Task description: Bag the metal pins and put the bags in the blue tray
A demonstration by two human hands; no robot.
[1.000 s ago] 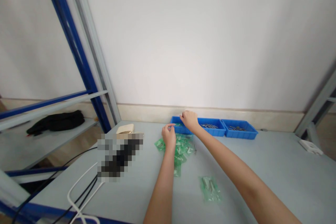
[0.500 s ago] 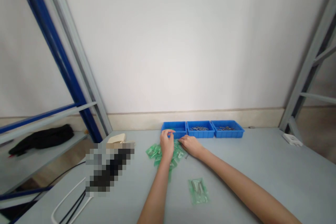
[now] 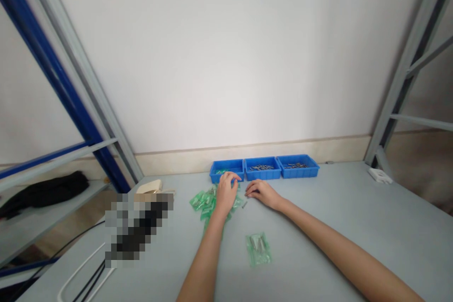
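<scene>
My left hand point(image 3: 227, 192) is over the right part of a pile of green packets point(image 3: 205, 203), in front of the left blue bin point(image 3: 215, 178); its fingers are curved and apart, with nothing visible between them. Green packets also lie in that bin. My right hand point(image 3: 264, 193) rests on the table in front of the middle blue bin point(image 3: 264, 175). Its fingers are bent together, and what they hold, if anything, is too small to name. Close to its fingertips lies a small screw point(image 3: 244, 205). A single green packet with metal pieces point(image 3: 259, 248) lies nearer to me.
The middle bin holds metal screws, as does the right blue bin point(image 3: 300, 171). A cream object point(image 3: 149, 187), a pixelated dark area and white and black cables are at the left of the table point(image 3: 318, 212). A white object point(image 3: 380, 175) lies at the far right.
The view has shifted and tilted a little. My right hand has moved right, away from my left hand and the packets, so a gap with the small screw now shows between them.
</scene>
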